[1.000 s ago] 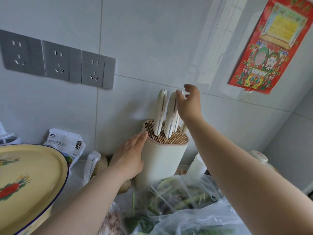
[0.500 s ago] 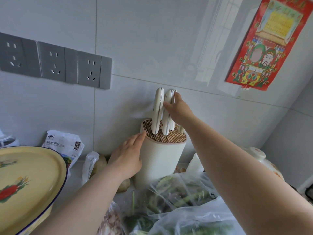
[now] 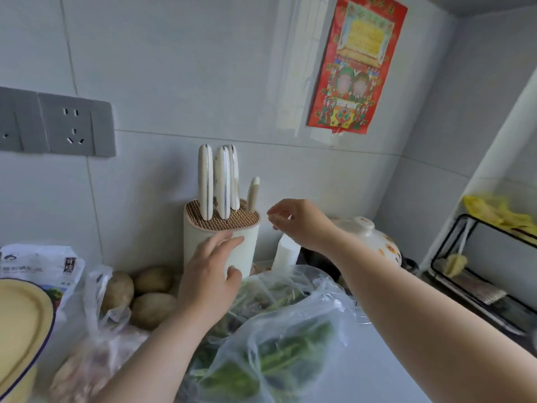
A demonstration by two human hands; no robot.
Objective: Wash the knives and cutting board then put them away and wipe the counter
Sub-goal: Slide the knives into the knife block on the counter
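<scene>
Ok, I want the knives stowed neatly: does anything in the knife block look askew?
Only the small knife at the right edge of the knife block: its handle leans right, while the three larger knives stand nearly upright.

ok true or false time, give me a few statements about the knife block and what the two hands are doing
1. Four white handles stick up from the cream cylindrical knife block. True.
2. The right hand grips a handle. False: the right hand holds nothing, off to the block's right.
3. The left hand is at the block's front. True.
4. The brown potatoes lie right of the block. False: the potatoes lie to its left.
5. A red paper poster hangs on the tiled wall. True.
</scene>
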